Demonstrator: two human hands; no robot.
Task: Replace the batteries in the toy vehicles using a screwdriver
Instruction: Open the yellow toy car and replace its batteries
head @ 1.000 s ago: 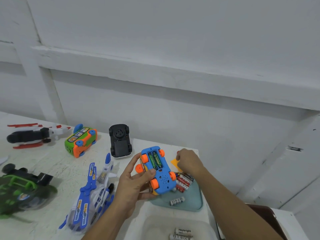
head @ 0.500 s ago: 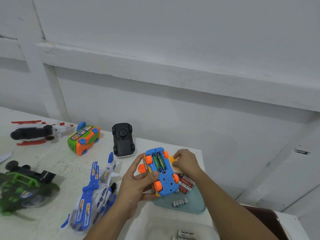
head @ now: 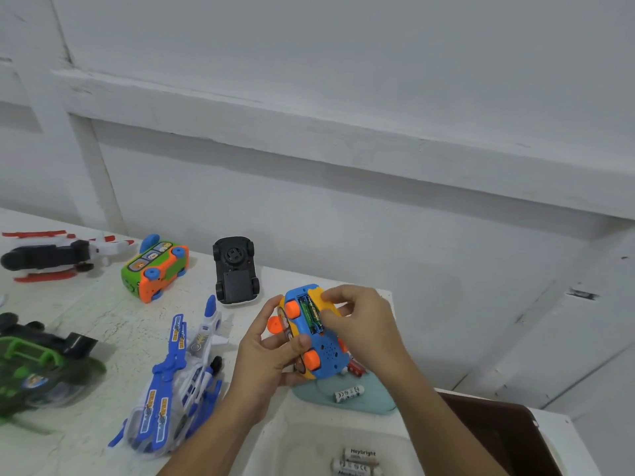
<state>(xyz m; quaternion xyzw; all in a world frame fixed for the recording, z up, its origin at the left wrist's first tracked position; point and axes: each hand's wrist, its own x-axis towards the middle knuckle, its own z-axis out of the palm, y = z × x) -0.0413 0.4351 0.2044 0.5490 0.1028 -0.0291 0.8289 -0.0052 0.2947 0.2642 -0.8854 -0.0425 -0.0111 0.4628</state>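
Observation:
My left hand [head: 264, 359] grips a blue toy car [head: 324, 353] with orange wheels, turned belly-up above the table's right end. Its battery bay is open, and two green batteries [head: 311, 314] lie inside. My right hand [head: 360, 321] is curled over the right side of that bay, pinching a small orange battery cover that shows only as a sliver between the fingers. No screwdriver is in view.
A teal tray [head: 374, 401] under the car holds a white battery [head: 348, 394] and red ones [head: 355, 369]. A clear tub [head: 302, 444] holds Heybright batteries [head: 360, 456]. Black car [head: 235, 269], green-orange bus [head: 154, 266], blue-white plane [head: 178, 383] and green helicopter [head: 37, 365] lie to the left.
My right hand lifted the orange cover from the table by the tray and brought it left onto the car's open bay. My left hand kept hold of the car.

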